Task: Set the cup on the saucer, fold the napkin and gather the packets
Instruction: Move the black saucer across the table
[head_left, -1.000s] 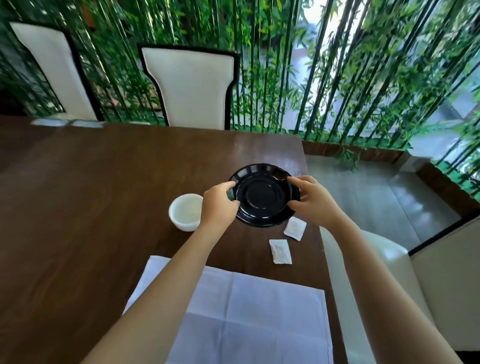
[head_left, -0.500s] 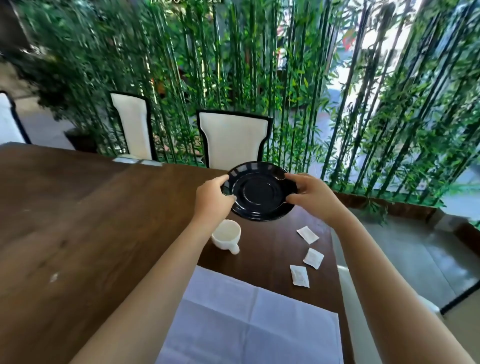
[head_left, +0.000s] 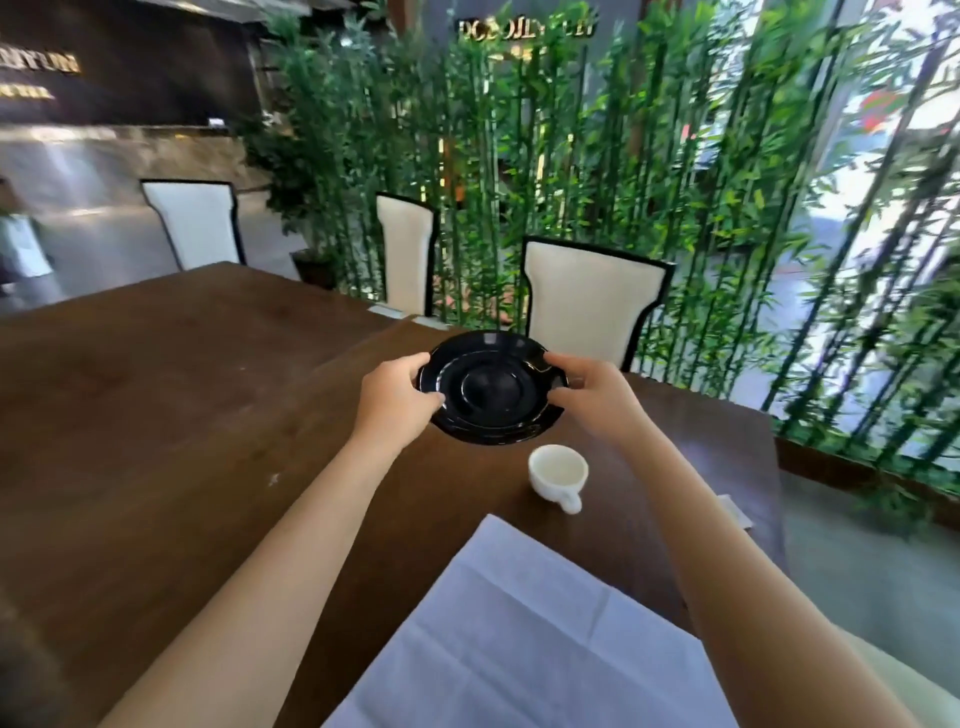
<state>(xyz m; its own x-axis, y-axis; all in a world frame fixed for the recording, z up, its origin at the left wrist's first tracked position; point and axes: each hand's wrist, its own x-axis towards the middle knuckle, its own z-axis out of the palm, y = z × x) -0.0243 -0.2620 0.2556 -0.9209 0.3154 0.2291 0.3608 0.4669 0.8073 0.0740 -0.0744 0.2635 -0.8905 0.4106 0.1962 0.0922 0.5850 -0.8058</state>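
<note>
A black saucer (head_left: 491, 395) is held in the air above the brown table (head_left: 156, 415). My left hand (head_left: 397, 400) grips its left rim and my right hand (head_left: 592, 397) grips its right rim. Below the saucer a small white cup (head_left: 558, 470) stands on the table, handle toward me. A white napkin (head_left: 524, 634) lies spread flat at the near edge, between my forearms. One white packet (head_left: 735, 512) shows partly past my right forearm; the rest are hidden.
Three cream chairs (head_left: 592, 306) with black frames stand along the table's far side, before a screen of green bamboo (head_left: 675, 182). The table's right edge runs just past the cup, with grey floor (head_left: 857, 571) beyond. A dark counter is at the far left.
The view has swung up and left. Both hands have carried the saucer further from the table; the cup now shows under its right side and my right arm covers most packets.
</note>
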